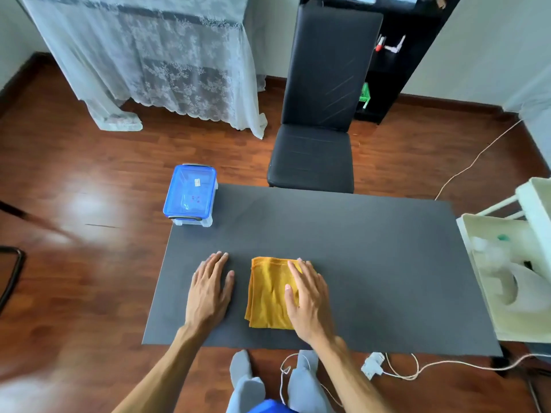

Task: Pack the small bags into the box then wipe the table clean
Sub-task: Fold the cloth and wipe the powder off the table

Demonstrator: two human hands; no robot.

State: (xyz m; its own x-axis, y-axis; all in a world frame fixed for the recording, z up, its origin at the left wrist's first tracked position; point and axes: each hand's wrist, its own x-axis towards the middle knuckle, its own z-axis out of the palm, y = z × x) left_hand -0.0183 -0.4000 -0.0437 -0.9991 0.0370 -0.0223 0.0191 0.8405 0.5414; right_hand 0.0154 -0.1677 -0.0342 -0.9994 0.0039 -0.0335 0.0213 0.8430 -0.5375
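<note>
A folded yellow cloth lies on the dark grey table near its front edge. My right hand rests flat on the cloth's right half, fingers spread. My left hand lies flat and open on the bare table just left of the cloth, holding nothing. A clear plastic box with a closed blue lid stands at the table's far left corner; small items show faintly through the lid. No loose small bags are visible on the table.
A black chair stands behind the table's far edge. A white cart with bottles sits against the right edge. Cables and a power plug lie on the wooden floor by my feet. A lace-covered table stands far left.
</note>
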